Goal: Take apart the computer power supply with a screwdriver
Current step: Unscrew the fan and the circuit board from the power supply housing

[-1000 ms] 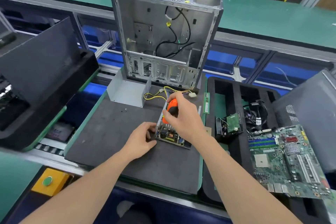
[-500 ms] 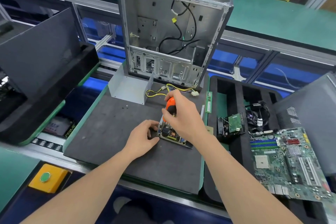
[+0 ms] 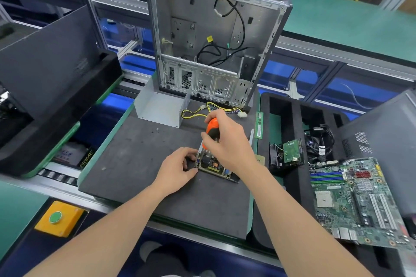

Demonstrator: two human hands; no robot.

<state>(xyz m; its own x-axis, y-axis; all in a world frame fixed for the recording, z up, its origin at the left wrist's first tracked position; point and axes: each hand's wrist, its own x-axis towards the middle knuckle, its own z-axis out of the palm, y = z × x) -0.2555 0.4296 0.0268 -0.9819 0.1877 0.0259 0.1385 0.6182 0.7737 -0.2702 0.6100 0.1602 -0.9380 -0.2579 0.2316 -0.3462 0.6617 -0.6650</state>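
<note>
The opened power supply (image 3: 213,167) lies on the dark foam mat (image 3: 139,164), its circuit board with capacitors and coil showing. My right hand (image 3: 227,141) grips an orange-and-black screwdriver (image 3: 211,127) held upright over the unit's far left corner; the tip is hidden. My left hand (image 3: 177,170) holds the unit's left edge, fingers curled around it. Yellow and black supply wires (image 3: 202,111) run from the unit toward the back. The removed grey metal cover (image 3: 157,108) stands behind, and two small screws (image 3: 155,130) lie loose on the mat.
An empty upright computer case (image 3: 213,36) stands at the mat's back. A black foam tray (image 3: 290,186) on the right carries a motherboard (image 3: 355,200), a small fan unit (image 3: 287,156) and cables. A RAM stick (image 3: 258,125) lies between them. A yellow box with a green button (image 3: 56,217) sits front left.
The camera view has drifted slightly. Both hands stay on the power supply; the screwdriver remains upright over the same corner with little visible shift.
</note>
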